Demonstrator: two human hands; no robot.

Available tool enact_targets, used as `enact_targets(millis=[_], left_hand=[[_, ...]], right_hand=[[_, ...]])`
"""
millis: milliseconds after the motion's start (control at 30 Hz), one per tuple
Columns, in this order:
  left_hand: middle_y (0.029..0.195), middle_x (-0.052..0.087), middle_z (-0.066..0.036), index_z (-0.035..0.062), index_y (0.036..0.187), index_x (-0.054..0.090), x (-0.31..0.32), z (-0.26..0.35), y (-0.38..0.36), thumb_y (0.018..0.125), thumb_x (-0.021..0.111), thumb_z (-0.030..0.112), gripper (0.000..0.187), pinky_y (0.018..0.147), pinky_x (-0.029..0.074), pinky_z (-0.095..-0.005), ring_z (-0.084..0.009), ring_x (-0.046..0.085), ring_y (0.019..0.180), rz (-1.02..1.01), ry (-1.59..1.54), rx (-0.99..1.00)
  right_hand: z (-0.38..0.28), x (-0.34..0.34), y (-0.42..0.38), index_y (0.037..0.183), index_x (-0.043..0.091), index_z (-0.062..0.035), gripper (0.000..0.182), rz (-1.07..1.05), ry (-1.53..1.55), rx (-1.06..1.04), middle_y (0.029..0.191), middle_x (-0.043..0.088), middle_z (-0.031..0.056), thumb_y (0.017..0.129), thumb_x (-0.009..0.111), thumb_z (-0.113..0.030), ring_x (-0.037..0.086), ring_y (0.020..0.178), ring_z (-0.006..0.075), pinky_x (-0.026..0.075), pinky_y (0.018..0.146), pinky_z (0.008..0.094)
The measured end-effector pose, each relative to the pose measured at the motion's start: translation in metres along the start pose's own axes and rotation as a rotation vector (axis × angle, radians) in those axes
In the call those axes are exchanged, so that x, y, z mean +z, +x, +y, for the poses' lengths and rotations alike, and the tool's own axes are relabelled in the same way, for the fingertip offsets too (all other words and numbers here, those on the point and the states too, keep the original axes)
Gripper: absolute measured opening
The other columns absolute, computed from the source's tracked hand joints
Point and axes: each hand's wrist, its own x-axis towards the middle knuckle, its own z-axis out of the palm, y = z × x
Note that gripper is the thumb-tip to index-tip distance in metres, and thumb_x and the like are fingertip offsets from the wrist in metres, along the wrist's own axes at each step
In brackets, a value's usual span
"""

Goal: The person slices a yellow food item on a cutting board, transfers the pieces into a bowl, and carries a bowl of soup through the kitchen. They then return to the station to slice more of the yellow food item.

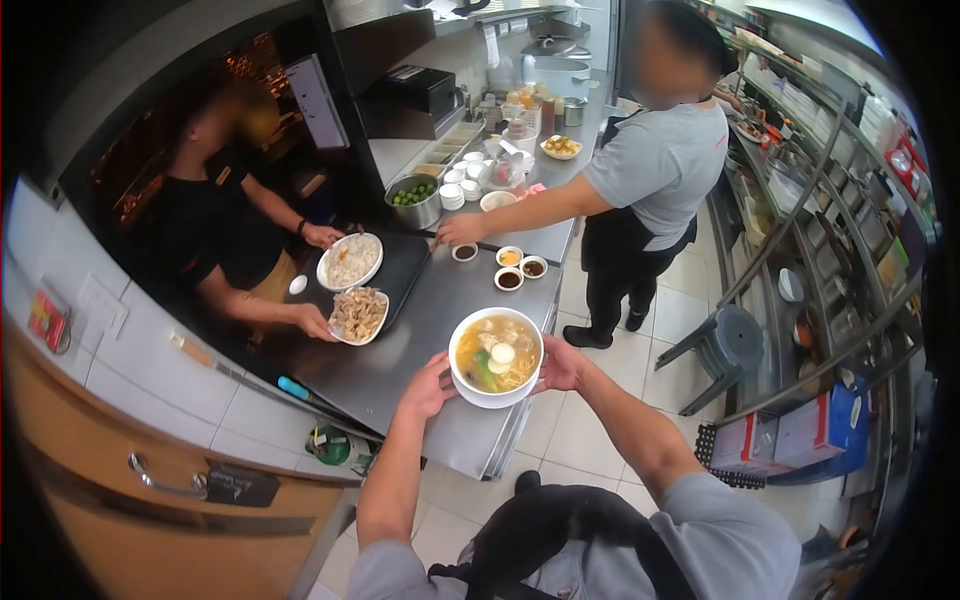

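A white bowl of noodle soup, with egg halves, greens and dumplings in yellowish broth, sits on a white plate above the near end of the steel counter. My left hand holds the plate's left edge, and my right hand holds its right edge, fingers partly hidden beneath. Beyond the bowl stand small sauce cups on the counter. Farther left, a person in black holds an oval plate of rice and a dish of chopped meat over a black tray.
A co-worker in grey stands at the counter's right side, one arm stretched across it. A pot of green limes and stacked white cups stand farther back. A grey stool and metal shelving are on the right.
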Motion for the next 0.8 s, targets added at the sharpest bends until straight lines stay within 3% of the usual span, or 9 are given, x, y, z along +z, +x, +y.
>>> enact_targets(millis=[167, 367, 433, 467, 500, 567, 667, 767, 800], left_hand=[[0.149, 0.051, -0.009, 0.015, 0.153, 0.044, -0.028, 0.02, 0.035, 0.105, 0.058, 0.035, 0.054, 0.108, 0.045, -0.0502, -0.0307, 0.054, 0.131, -0.003, -0.005, -0.022], [0.154, 0.046, -0.011, 0.0153, 0.156, 0.042, -0.051, 0.029, 0.05, 0.106, 0.055, 0.034, 0.055, 0.111, 0.042, -0.0534, -0.0345, 0.051, 0.136, 0.016, -0.017, -0.05], [0.147, 0.052, -0.009, 0.0134, 0.152, 0.049, -0.058, 0.027, 0.047, 0.105, 0.057, 0.028, 0.05, 0.097, 0.051, -0.0446, -0.0272, 0.058, 0.119, 0.195, 0.003, -0.015], [0.143, 0.055, -0.008, 0.0125, 0.149, 0.052, -0.058, 0.025, 0.043, 0.105, 0.059, 0.027, 0.047, 0.09, 0.054, -0.0395, -0.0226, 0.06, 0.111, 0.321, 0.067, 0.023], [0.137, 0.059, -0.007, 0.0116, 0.146, 0.056, -0.058, 0.023, 0.033, 0.104, 0.06, 0.026, 0.044, 0.084, 0.053, -0.0357, -0.0186, 0.06, 0.105, 0.414, 0.217, 0.176], [0.122, 0.067, -0.004, 0.0099, 0.138, 0.063, -0.045, 0.018, 0.009, 0.103, 0.062, 0.025, 0.038, 0.077, 0.05, -0.0278, -0.0116, 0.06, 0.097, 0.521, 0.367, 0.469], [0.111, 0.069, -0.003, 0.0023, 0.126, 0.067, 0.01, -0.005, -0.05, 0.104, 0.059, 0.012, 0.026, 0.075, 0.05, -0.0257, -0.0113, 0.062, 0.093, 0.305, 0.398, 0.635], [0.102, 0.069, -0.003, 0.0025, 0.117, 0.07, 0.066, -0.082, -0.071, 0.103, 0.059, 0.011, 0.02, 0.079, 0.052, -0.0282, -0.0133, 0.064, 0.09, -0.029, 0.752, 0.486], [0.101, 0.069, -0.004, 0.0026, 0.116, 0.07, 0.082, -0.12, -0.077, 0.103, 0.059, 0.011, 0.019, 0.081, 0.053, -0.0296, -0.0141, 0.064, 0.089, -0.205, 0.838, 0.477]], right_hand=[[-0.013, 0.012, 0.038, 0.158, 0.035, -0.0153, 0.069, 0.013, 0.044, 0.011, 0.149, 0.054, 0.013, 0.103, 0.054, -0.053, 0.055, 0.134, 0.0377, 0.04, 0.103, 0.0788], [-0.003, 0.008, 0.071, 0.16, 0.035, -0.0222, 0.068, 0.034, 0.032, 0.084, 0.156, 0.047, 0.013, 0.104, 0.046, -0.06, 0.053, 0.137, 0.034, 0.044, 0.107, 0.07], [0.007, 0.006, 0.065, 0.161, 0.032, -0.0176, 0.073, -0.025, -0.03, -0.017, 0.162, 0.039, 0.0141, 0.105, 0.042, -0.063, 0.046, 0.143, 0.035, 0.045, 0.106, 0.0695], [0.012, 0.006, 0.058, 0.161, 0.029, -0.0137, 0.074, 0.005, -0.061, -0.05, 0.169, 0.023, 0.0167, 0.106, 0.043, -0.061, 0.031, 0.151, 0.0401, 0.048, 0.105, 0.0679], [0.023, 0.003, 0.051, 0.161, 0.029, -0.0137, 0.074, 0.025, -0.037, -0.075, 0.169, 0.023, 0.0167, 0.106, 0.043, -0.061, 0.031, 0.151, 0.0401, 0.048, 0.105, 0.0679], [0.051, -0.013, 0.03, 0.161, 0.028, -0.0123, 0.075, 0.233, -0.012, -0.146, 0.171, 0.01, 0.0185, 0.105, 0.046, -0.059, 0.017, 0.154, 0.0455, 0.051, 0.103, 0.0662], [0.112, -0.057, -0.047, 0.158, 0.033, -0.0091, 0.071, 0.334, 0.014, -0.084, 0.165, 0.019, 0.0195, 0.103, 0.054, -0.049, 0.034, 0.14, 0.0442, 0.058, 0.096, 0.062], [0.207, -0.114, -0.145, 0.152, 0.043, -0.0062, 0.064, 0.44, -0.165, 0.018, 0.155, 0.037, 0.0151, 0.1, 0.059, -0.04, 0.049, 0.116, 0.0346, 0.062, 0.091, 0.0565], [0.245, -0.125, -0.182, 0.149, 0.048, -0.0059, 0.062, 0.504, -0.211, 0.043, 0.156, 0.041, 0.0133, 0.1, 0.059, -0.04, 0.052, 0.124, 0.0322, 0.062, 0.092, 0.0545]])
